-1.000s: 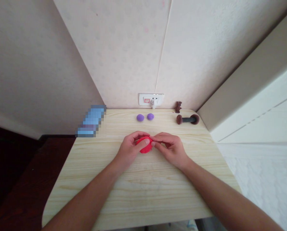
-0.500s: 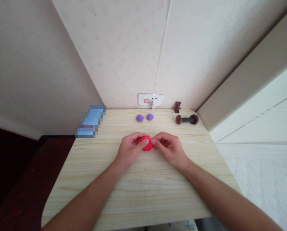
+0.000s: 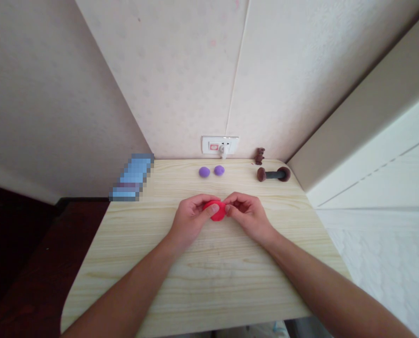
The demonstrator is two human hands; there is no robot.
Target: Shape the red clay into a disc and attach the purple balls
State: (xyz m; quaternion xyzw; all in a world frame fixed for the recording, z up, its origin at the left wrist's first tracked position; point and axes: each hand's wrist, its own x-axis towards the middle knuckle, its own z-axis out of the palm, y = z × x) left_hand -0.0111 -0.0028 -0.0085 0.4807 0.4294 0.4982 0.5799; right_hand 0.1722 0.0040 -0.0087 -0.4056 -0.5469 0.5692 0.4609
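A flattened, roundish piece of red modelling clay (image 3: pixel 217 213) is held between my two hands over the middle of the table. My left hand (image 3: pixel 192 215) grips its left side, with the thumb lying across the front face and the fingers behind. At the right edge, my right hand (image 3: pixel 247 212) pinches the clay between thumb and fingertips. Beyond my hands lie two small purple clay lumps, the left one (image 3: pixel 204 172) and the right one (image 3: pixel 219 170), side by side and apart.
On the wood-grain table (image 3: pixel 209 281), a dark dumbbell-shaped piece (image 3: pixel 273 174) with brown ends lies at the back right. A small brown figure (image 3: pixel 259 156) stands behind it. A blurred-out blue object (image 3: pixel 132 178) is at the left edge. A wall socket (image 3: pixel 220 145) with a plug sits behind.
The red clay has shifted slightly right between my hands. My right thumb has moved a little to the right along its edge; both hands keep hold.
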